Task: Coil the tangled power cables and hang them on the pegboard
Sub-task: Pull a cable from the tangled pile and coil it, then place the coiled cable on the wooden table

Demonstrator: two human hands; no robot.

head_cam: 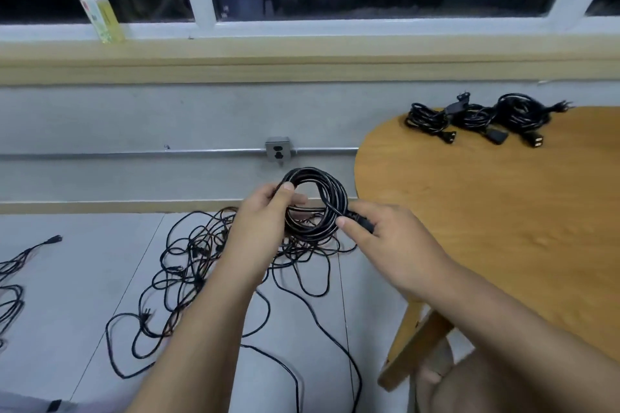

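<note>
The left hand (265,221) held a coil of black power cable (337,193) up in the air. Its fingers were curled through the middle of the loops and its thumb was pressed over the top strands. Just to the right of that hand, the right hand (385,238) pinched the cable's black connector end (359,219) between thumb and forefinger. The connector lay against the lower right edge of the coil, and the other fingers were loosely bent behind it. The two hands were close together, with the coil spanning the gap between them.

Below and to the left of the left hand, a tangled heap of black cables (201,245) was spread over the grey floor. One long strand (335,342) trailed back under the forearms towards the person. Further left of that hand, at the frame's edge, another loose cable (13,278) lay on the floor.

Right of the right hand stood a rounded wooden table (503,228). On its far side, well beyond that hand, sat three finished cable bundles (469,117), side by side with their plugs sticking out. Straight beyond the hands, a metal wall outlet (277,149) sat on a conduit pipe running along the grey wall. Far up and to the left of the left hand, a plastic bottle of yellowish liquid (99,10) stood on the window sill.
</note>
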